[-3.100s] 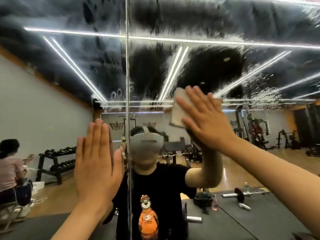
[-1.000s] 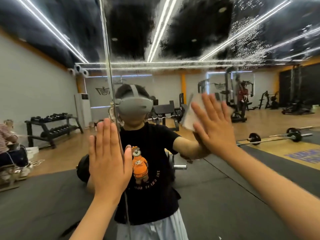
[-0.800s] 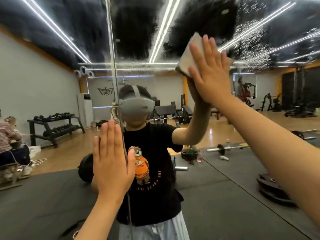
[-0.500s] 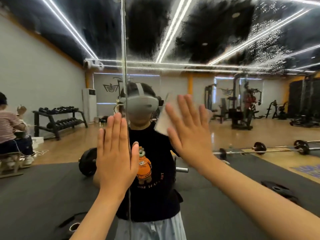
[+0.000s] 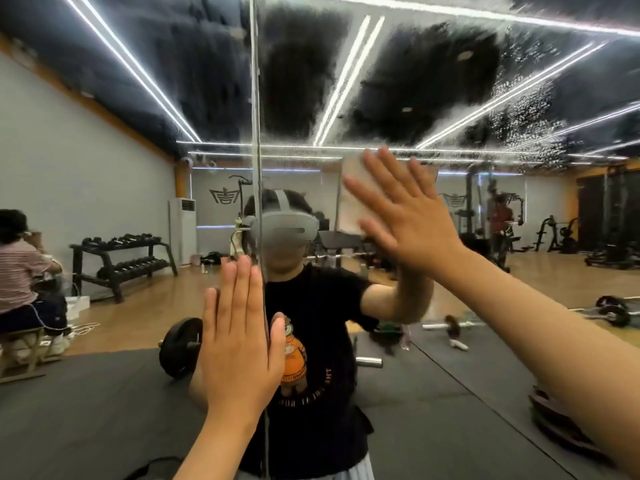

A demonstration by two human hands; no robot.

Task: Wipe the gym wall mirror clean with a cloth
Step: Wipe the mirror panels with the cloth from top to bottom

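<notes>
Left hand (image 5: 239,344) flat, fingers straight, right hand (image 5: 405,216) splayed, raised

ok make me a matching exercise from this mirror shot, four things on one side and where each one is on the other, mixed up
Things:
1 left hand
2 cloth
3 droplets
4 dumbbell rack

Places:
a reflected at left, by the grey wall
b under the fingers of the right hand
c at the vertical seam, fingers straight
d upper right of the mirror

Pairs: 1-c, 2-b, 3-d, 4-a
</notes>
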